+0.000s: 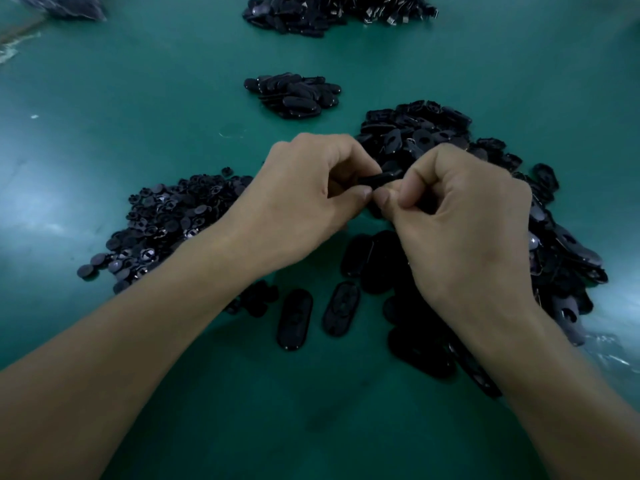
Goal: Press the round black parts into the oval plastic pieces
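Pressing step in hand, by the look of it. Pinching one oval piece (379, 178) edge-on between left hand (304, 188) and right hand (460, 216), both curled tight. Narrow grip on each side, fingers (360, 195) closed on the piece, thumb tips almost meeting under it. Cannot tell whether a round part sits in it: hidden by knuckles, black on black.

Stock around the grip:
- Heap of round parts (166, 223) left of the fingers, running back along the left wrist.
- Heap of ovals (415, 133) just beyond and right of the fingers, trailing down past the right wrist.
- Loose ovals (294, 318) lying flat on the tabletop (138, 98) nearer than the fingers, between the forearms.
- Small stack (294, 95) well beyond the fingers. Probably finished ones, not certain.
- Bigger pile (332, 12) further out again, at the far edge.

Next move, judging only: squeeze thumbs square onto the round part until flush, backing the oval from behind with the other fingers to avoid bending it. Then set it aside, reach left for a round part and right for an oval. Main risk a cocked insert. Hard to check by eye in this light, so go by feel.
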